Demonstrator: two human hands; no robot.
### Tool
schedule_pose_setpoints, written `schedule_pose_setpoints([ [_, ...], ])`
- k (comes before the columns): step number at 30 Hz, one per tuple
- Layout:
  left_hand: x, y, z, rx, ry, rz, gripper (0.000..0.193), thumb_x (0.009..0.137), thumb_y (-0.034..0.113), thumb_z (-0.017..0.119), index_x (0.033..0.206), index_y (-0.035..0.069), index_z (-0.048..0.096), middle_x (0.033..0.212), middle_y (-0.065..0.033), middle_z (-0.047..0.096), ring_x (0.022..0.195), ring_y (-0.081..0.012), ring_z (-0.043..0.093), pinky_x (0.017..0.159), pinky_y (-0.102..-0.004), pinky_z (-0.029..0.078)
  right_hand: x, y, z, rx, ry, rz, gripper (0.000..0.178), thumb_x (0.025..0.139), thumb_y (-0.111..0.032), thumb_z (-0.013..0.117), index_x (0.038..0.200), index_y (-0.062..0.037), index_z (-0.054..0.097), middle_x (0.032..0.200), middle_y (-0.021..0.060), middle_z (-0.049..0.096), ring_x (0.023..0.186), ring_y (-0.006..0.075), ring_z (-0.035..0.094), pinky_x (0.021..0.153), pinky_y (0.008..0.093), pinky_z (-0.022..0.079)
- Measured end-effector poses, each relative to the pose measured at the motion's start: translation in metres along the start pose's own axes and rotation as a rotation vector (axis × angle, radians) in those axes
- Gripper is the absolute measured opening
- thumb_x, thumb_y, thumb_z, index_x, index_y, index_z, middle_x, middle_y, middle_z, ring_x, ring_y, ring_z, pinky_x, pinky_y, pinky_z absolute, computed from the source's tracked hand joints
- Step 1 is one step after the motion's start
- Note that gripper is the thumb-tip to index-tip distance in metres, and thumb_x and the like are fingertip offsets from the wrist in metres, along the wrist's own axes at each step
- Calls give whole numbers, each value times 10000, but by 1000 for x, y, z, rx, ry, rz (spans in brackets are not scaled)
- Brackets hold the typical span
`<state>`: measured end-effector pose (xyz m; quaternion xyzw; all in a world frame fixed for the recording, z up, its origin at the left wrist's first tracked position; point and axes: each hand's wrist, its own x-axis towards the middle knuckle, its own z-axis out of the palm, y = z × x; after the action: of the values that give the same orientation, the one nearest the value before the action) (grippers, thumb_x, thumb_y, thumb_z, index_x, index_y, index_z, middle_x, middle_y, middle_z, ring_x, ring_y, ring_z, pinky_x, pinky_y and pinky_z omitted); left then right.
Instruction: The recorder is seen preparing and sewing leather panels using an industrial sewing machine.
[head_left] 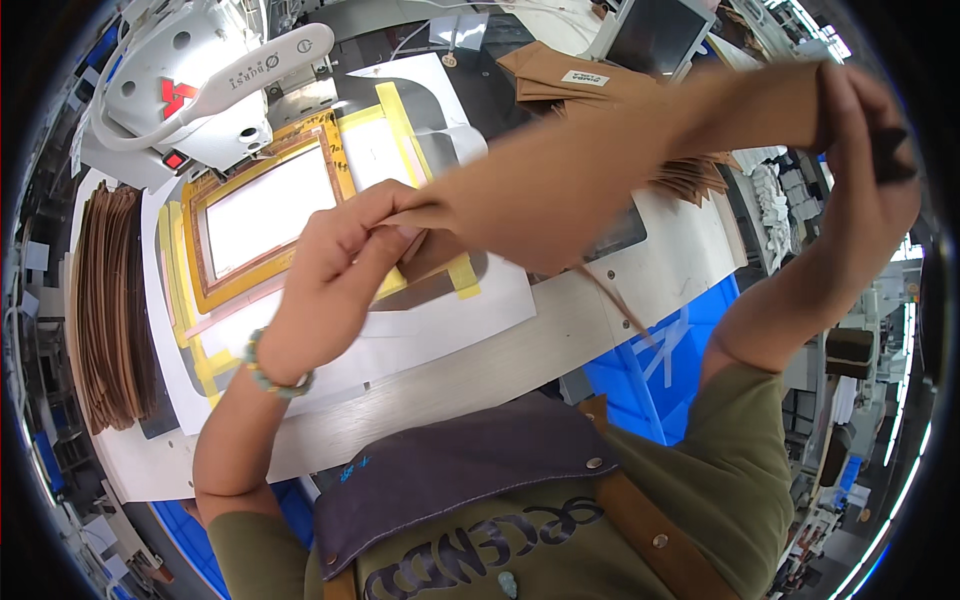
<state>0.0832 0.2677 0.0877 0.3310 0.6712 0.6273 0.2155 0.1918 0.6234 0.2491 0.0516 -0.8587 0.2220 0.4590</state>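
From my end, I see the long, matte brown fabric panel (580,180) held in the air between two bare hands. The left hand (335,270) pinches one end between thumb and fingers; the right hand (865,170), blurred, seems closed on the other, beside a small dark object (893,155) I can't identify. I'd judge the cloth light, limp and neither slippery nor fragile, best taken by both ends. Below the grip lies a pale, smooth tabletop (685,245); beyond the left hand, a yellow rectangular frame (250,282) and a white-bodied machine (165,65).
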Motion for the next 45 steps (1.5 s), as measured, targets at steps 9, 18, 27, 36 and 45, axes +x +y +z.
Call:
schedule_pose_setpoints([
  [9,6,-31,-9,-11,136,-142,363,1163,229,601,1450,10,638,1092,8,680,991,-48,594,891,-254,523,8,111,130,18,-788,352,271,1081,-246,709,1252,-45,772,1030,37,738,993,111,684,920,324,539],
  [18,11,-46,7,856,62,168,298,1002,5,698,1299,-27,683,1157,-206,748,1092,-377,733,925,-448,589,-55,105,127,29,-579,235,295,1071,-258,740,1259,-32,760,1010,9,739,930,96,626,834,283,497],
  [27,30,-67,66,470,-173,285,582,1043,38,648,1600,-14,487,1582,-210,584,1489,-409,544,1210,-479,464,-66,70,109,220,-541,355,285,1043,-241,740,1202,-5,755,991,86,788,863,133,673,795,321,546],
  [36,16,-87,56,986,-161,412,564,961,58,723,1504,-14,587,1632,-188,545,1526,-400,500,1211,-513,464,-85,72,110,77,-585,208,311,1049,-267,730,1251,-32,757,1097,105,783,957,220,745,872,332,567],
  [45,10,-93,49,1059,-94,351,562,929,96,776,1453,-44,627,1616,-195,557,1488,-385,535,1181,-498,484,-151,57,203,94,-809,-137,327,1026,-184,690,1314,-30,709,1147,110,640,1095,312,666,851,433,588],
])
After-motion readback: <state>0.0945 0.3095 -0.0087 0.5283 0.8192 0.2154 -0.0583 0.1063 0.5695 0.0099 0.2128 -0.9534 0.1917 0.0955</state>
